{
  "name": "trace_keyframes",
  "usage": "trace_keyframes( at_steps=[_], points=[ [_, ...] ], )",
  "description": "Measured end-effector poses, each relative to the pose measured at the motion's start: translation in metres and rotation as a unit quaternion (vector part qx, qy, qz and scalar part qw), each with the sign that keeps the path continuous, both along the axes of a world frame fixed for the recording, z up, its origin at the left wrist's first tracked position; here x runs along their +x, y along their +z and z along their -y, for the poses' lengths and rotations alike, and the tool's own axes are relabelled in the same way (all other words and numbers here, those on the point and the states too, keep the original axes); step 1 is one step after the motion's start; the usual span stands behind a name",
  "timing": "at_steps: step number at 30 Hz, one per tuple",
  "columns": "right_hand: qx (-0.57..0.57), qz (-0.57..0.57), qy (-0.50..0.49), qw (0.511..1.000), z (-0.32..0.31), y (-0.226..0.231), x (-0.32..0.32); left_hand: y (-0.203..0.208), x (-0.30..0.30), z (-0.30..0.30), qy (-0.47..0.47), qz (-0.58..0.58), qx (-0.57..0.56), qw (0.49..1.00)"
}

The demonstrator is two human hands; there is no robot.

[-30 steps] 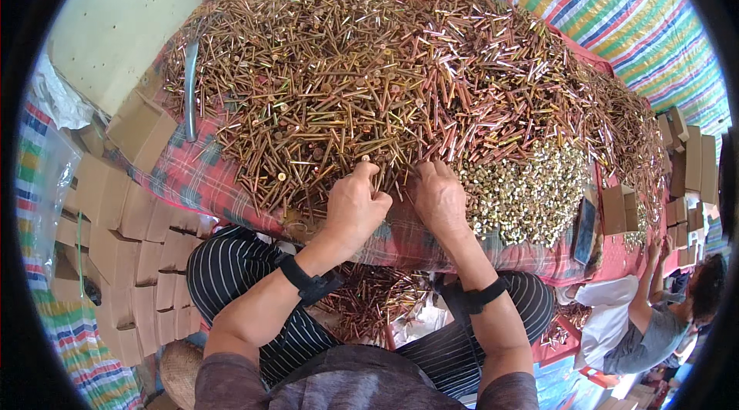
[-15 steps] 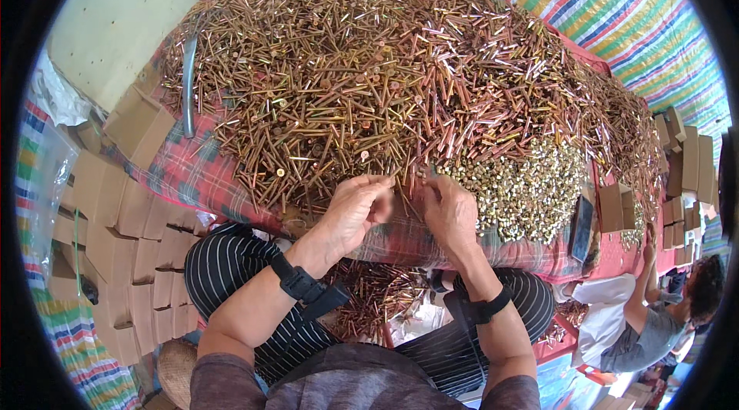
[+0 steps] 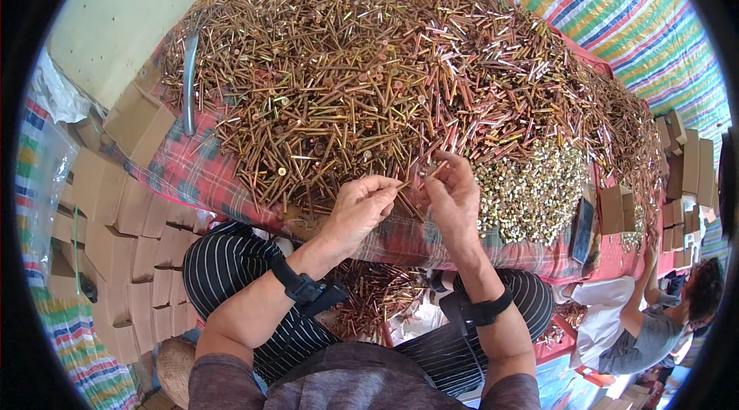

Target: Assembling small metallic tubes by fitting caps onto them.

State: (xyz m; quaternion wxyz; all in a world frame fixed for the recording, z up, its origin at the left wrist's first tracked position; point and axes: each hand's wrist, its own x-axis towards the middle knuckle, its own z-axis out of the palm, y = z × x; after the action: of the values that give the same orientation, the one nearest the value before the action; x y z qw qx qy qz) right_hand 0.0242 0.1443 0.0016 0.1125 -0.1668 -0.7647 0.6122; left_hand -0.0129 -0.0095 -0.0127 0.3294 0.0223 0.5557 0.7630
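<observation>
My left hand (image 3: 362, 206) is closed in a pinch on a thin golden metal rod (image 3: 404, 185), whose tip sticks out toward the right. To its right, my right hand (image 3: 456, 193) pinches a small coppery metal piece (image 3: 439, 170) between thumb and fingers; its exact kind is too small to tell. Both hands hover at the near edge of a wide heap of golden rods (image 3: 323, 110), some with round flared ends. Pinkish copper rods or sleeves (image 3: 485, 87) fill the heap's right half. Beside my right hand lies a pile of small shiny nut-like pieces (image 3: 531, 194).
A red plaid cloth (image 3: 185, 167) covers the table. A curved metal strip (image 3: 189, 87) lies at its left, a dark flat object (image 3: 583, 229) at its right. Cardboard boxes (image 3: 112, 233) are stacked left, more boxes (image 3: 697, 167) right. Another person (image 3: 654, 329) works at far right.
My right hand has lifted and turned, its fingers opening upward around a small piece. My left hand has shifted slightly, and the rod in it now points right.
</observation>
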Motion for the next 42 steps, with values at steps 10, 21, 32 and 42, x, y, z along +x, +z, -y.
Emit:
trace_keyframes(
  at_steps=[10, 21, 32, 42],
  points=[
    [-0.301, -0.036, -0.019, 0.953, 0.000, -0.008, 0.014, -0.001, 0.003, -0.005, -0.021, 0.036, 0.011, 0.999],
    [-0.337, -0.032, -0.047, 0.940, -0.003, -0.005, 0.018, -0.004, 0.005, -0.003, -0.052, -0.213, -0.070, 0.973],
    [-0.187, -0.009, 0.078, 0.979, 0.004, -0.014, 0.028, 0.002, 0.011, -0.010, -0.039, -0.056, 0.012, 0.998],
    [0.467, -0.059, 0.170, 0.866, -0.021, -0.029, 0.022, -0.006, 0.003, -0.007, 0.024, 0.087, 0.075, 0.993]
  ],
)
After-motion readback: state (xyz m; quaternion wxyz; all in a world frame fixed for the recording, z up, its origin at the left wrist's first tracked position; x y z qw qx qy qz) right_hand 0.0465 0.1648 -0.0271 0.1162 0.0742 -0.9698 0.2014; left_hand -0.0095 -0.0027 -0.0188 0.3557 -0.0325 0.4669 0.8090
